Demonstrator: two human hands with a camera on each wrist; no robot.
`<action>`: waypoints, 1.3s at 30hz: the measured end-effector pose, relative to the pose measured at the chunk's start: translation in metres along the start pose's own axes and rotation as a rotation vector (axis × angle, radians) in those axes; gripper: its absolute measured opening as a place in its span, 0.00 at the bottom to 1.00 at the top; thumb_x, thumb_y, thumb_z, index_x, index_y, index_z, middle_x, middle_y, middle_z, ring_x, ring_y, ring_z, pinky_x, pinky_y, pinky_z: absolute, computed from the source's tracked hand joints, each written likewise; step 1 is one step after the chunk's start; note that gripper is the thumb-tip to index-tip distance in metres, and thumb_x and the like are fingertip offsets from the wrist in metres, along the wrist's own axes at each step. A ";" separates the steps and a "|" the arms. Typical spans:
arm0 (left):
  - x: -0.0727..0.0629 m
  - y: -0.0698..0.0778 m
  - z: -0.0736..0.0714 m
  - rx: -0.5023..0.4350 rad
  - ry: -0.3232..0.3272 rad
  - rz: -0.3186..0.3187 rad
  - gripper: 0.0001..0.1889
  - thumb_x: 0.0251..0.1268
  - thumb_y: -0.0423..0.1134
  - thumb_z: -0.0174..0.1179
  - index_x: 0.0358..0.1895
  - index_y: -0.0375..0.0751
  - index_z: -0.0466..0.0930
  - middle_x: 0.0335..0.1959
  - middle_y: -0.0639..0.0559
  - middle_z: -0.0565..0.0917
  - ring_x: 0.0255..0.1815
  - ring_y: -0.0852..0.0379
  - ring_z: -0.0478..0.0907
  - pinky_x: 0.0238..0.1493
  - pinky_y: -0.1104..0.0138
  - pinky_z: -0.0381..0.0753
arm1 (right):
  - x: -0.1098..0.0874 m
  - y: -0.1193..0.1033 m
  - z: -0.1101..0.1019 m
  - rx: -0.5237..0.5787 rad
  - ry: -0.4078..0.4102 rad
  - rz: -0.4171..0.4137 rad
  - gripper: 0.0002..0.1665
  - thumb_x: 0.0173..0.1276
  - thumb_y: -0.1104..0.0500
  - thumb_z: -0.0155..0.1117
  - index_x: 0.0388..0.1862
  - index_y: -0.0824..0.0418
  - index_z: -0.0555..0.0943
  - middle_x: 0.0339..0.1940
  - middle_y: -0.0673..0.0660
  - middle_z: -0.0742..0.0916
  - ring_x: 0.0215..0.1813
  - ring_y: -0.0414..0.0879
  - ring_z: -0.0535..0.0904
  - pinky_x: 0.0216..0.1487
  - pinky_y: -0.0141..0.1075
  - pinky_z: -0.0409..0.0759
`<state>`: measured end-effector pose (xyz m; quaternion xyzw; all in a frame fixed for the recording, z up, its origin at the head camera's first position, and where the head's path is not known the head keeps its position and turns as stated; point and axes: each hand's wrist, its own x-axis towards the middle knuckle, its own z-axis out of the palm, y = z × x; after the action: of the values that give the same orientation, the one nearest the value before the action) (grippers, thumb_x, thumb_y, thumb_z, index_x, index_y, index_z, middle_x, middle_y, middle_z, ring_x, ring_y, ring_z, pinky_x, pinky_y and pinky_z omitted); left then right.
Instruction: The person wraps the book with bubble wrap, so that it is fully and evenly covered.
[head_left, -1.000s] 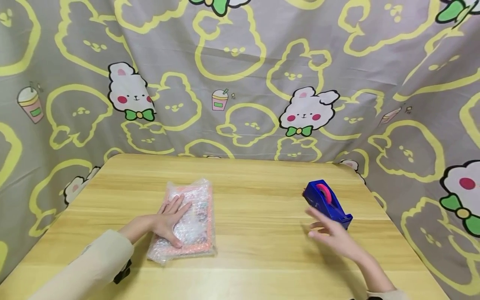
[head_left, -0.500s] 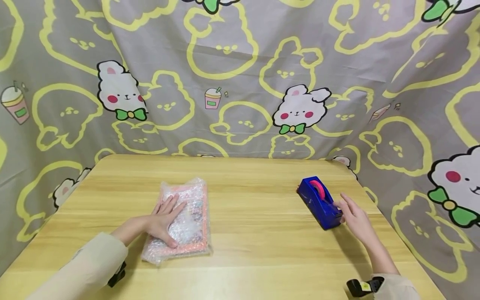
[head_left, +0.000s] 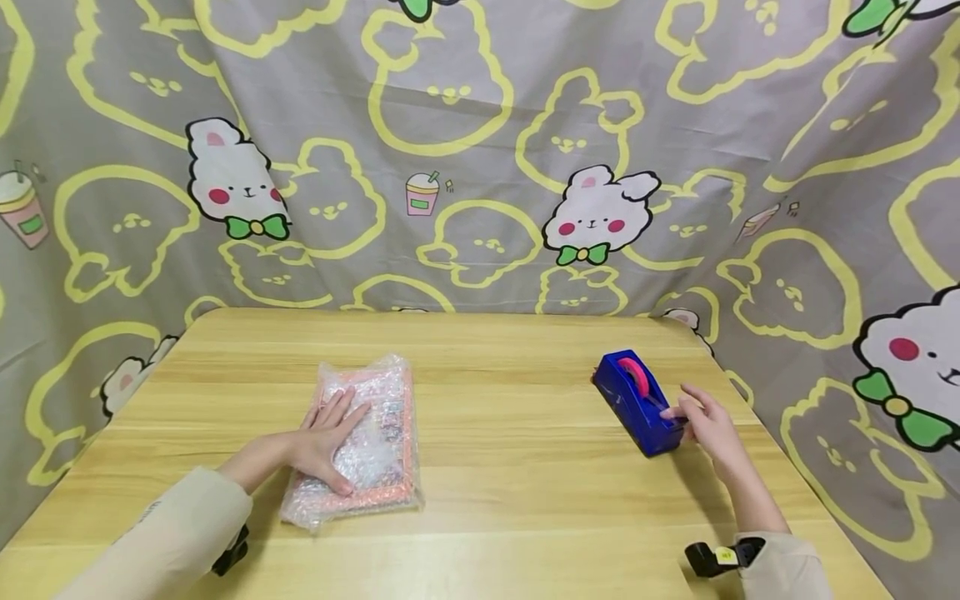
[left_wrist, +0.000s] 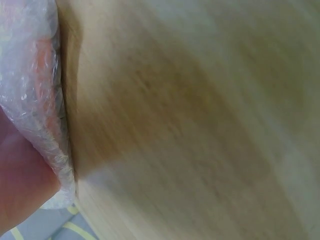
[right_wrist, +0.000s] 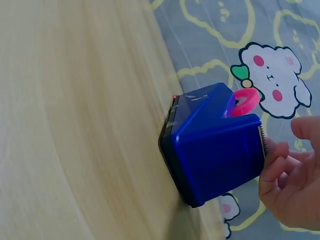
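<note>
Left hand (head_left: 321,455): spread wide on flat, orange-bordered, bubble-wrapped package (head_left: 378,454), on wooden tabletop (head_left: 517,467).
Right hand (head_left: 708,429): curled at blue plastic tape dispenser (right_wrist: 220,155); pinching cannot be told.
Wrapping: already in place; sealing seems undone.

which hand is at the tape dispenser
The right hand, by the toothed edge of the blue tape dispenser. The left hand instead lies spread on the bubble-wrapped package, well away from the dispenser.
</note>
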<state>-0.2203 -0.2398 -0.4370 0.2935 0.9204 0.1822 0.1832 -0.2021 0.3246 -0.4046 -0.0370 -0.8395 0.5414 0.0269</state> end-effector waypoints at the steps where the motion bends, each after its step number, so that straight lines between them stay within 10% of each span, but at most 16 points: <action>1: 0.000 0.000 0.000 0.001 0.001 -0.002 0.67 0.35 0.64 0.68 0.70 0.33 0.33 0.67 0.26 0.23 0.67 0.30 0.18 0.59 0.37 0.18 | 0.001 0.000 0.000 0.038 -0.007 0.019 0.33 0.73 0.55 0.42 0.68 0.75 0.50 0.23 0.35 0.83 0.18 0.34 0.64 0.22 0.28 0.67; 7: -0.001 0.000 -0.001 0.017 0.002 0.002 0.66 0.35 0.64 0.68 0.70 0.32 0.33 0.67 0.26 0.23 0.67 0.30 0.19 0.59 0.37 0.18 | 0.002 0.001 0.000 0.196 -0.005 0.102 0.26 0.69 0.59 0.49 0.64 0.64 0.60 0.21 0.34 0.83 0.16 0.31 0.60 0.19 0.25 0.62; 12: -0.001 0.000 -0.001 0.026 0.006 0.013 0.67 0.35 0.64 0.68 0.69 0.32 0.33 0.66 0.25 0.23 0.66 0.29 0.20 0.59 0.36 0.20 | 0.001 0.001 0.001 0.377 0.010 0.166 0.10 0.69 0.60 0.51 0.41 0.43 0.68 0.20 0.37 0.84 0.15 0.30 0.61 0.18 0.22 0.61; 20: 0.000 0.000 0.000 0.021 0.004 0.000 0.67 0.35 0.64 0.67 0.70 0.33 0.33 0.67 0.26 0.23 0.66 0.29 0.20 0.59 0.36 0.20 | -0.001 0.003 0.006 0.469 0.089 0.199 0.15 0.68 0.63 0.51 0.46 0.43 0.65 0.20 0.38 0.82 0.16 0.30 0.62 0.19 0.22 0.61; 31: 0.001 0.001 -0.001 0.006 0.004 0.007 0.67 0.36 0.64 0.68 0.69 0.31 0.32 0.66 0.25 0.23 0.66 0.29 0.19 0.59 0.37 0.20 | -0.009 0.010 0.012 1.203 0.087 0.144 0.07 0.73 0.58 0.44 0.41 0.55 0.71 0.11 0.50 0.75 0.14 0.39 0.71 0.21 0.25 0.64; 39: -0.002 0.002 -0.002 0.005 0.004 0.008 0.67 0.36 0.64 0.68 0.69 0.31 0.32 0.66 0.25 0.23 0.67 0.30 0.19 0.59 0.37 0.20 | -0.016 0.017 0.003 0.657 0.138 0.215 0.09 0.71 0.52 0.48 0.35 0.42 0.76 0.14 0.42 0.75 0.17 0.31 0.67 0.21 0.22 0.65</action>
<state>-0.2190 -0.2398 -0.4341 0.2973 0.9200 0.1812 0.1798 -0.1857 0.3268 -0.4212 -0.1513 -0.6080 0.7785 0.0371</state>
